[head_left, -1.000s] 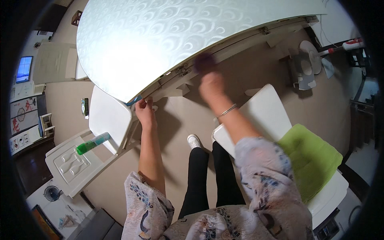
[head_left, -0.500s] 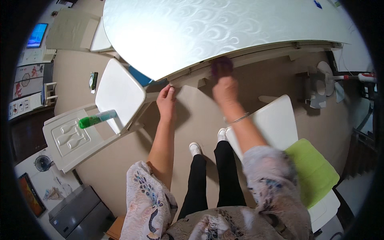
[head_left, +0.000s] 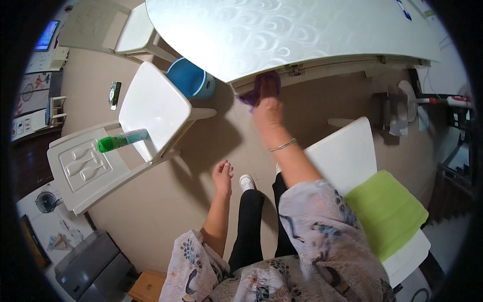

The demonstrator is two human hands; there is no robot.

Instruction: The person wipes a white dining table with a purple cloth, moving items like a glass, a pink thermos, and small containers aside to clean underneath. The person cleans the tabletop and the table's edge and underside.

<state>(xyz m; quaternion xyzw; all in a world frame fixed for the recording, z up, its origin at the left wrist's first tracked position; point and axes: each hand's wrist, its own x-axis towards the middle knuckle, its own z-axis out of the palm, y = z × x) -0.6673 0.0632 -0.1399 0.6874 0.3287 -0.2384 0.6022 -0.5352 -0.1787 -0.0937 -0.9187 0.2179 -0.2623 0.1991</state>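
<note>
The left hand (head_left: 222,177) has dropped away from the patterned white table (head_left: 282,35) and hangs open. The right hand (head_left: 266,108) presses a purple cloth (head_left: 261,88) against the table's underside edge, fingers closed on it; firm, even strokes along the rim serve best.

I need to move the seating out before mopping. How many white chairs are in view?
3: one with a green spray bottle at left, one at top left, one with a green cushion at right. Others may be hidden.

We see a purple cloth (head_left: 262,86), a pale worktop (head_left: 282,35) with a swirl pattern, white chairs (head_left: 151,116), a blue bucket (head_left: 188,80), a green spray bottle (head_left: 122,140) and a lime cushion (head_left: 387,214).
</note>
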